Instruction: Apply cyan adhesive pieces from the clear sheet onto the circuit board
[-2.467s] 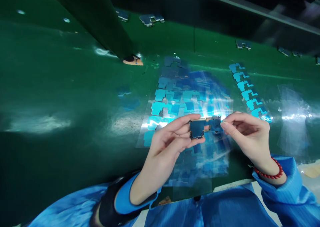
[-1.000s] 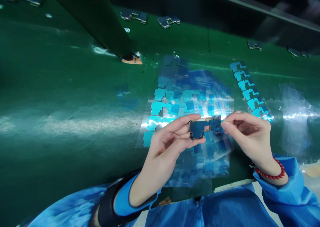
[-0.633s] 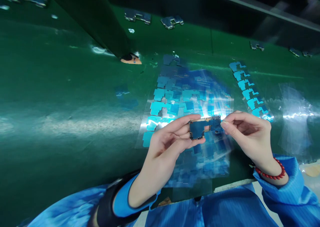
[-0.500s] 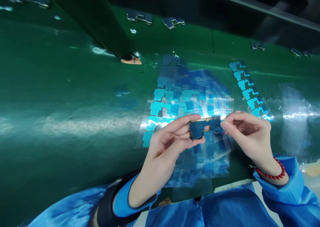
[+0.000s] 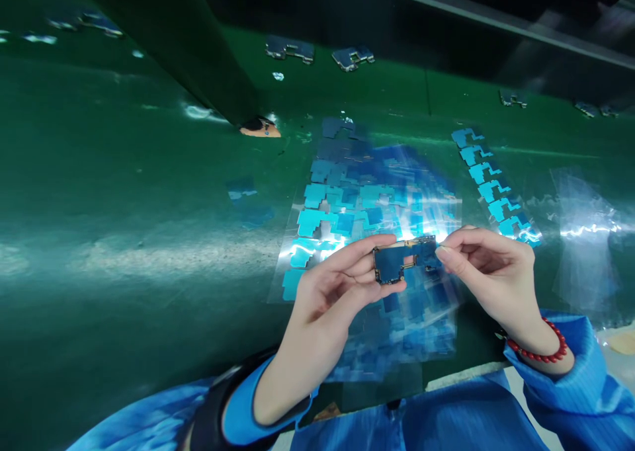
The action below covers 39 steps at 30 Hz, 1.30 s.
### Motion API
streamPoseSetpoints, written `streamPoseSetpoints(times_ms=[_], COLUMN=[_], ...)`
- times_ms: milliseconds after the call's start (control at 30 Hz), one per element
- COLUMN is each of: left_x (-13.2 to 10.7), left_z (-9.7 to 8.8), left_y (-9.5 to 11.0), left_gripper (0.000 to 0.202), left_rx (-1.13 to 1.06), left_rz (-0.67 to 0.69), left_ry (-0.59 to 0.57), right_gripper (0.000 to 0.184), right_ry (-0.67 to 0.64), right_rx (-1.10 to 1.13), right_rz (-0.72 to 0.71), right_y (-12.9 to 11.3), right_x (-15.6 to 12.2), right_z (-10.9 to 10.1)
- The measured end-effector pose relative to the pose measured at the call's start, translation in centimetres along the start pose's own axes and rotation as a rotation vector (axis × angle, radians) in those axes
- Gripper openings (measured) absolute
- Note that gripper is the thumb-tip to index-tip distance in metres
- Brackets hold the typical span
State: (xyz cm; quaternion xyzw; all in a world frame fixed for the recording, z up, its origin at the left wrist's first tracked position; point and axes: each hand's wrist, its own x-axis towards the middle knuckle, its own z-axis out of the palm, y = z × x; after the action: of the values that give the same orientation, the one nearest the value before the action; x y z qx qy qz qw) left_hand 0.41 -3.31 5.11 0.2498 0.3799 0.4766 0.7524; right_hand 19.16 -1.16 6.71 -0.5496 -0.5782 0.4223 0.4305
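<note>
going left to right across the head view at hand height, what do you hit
left hand → small circuit board pinched between both hands → right hand → red bead bracelet on that wrist → clear film sheet lying on the green belt

Glossy green desk (image 5: pixel 124 193): clear plastic sheets of blue stickers (image 5: pixel 367 193), a blue sticker strip (image 5: pixel 491 186) and small grey boards (image 5: pixel 317 51) are laid directly on it.
</note>
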Motion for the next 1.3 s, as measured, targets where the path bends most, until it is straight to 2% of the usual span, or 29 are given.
streamPoseSetpoints(times_ms=[733,1100,1300], left_x=[0.2,0.2,0.0], left_z=[0.1,0.1,1.0], left_y=[-0.7,-0.6,-0.3], left_gripper=[0.028,0.025,0.025], left_rx=[0.141,0.199,0.216], left_rz=[0.08,0.059,0.034], left_ry=[0.041,0.088,0.207], right_gripper=[0.017,0.013,0.014], right_ry=[-0.001,0.002,0.0], right_rx=[0.028,0.023,0.034], right_rz=[-0.009,0.013,0.01], right_y=[-0.1,-0.1,-0.1], right_x=[0.1,0.0,0.0], right_z=[0.2,0.1,0.1])
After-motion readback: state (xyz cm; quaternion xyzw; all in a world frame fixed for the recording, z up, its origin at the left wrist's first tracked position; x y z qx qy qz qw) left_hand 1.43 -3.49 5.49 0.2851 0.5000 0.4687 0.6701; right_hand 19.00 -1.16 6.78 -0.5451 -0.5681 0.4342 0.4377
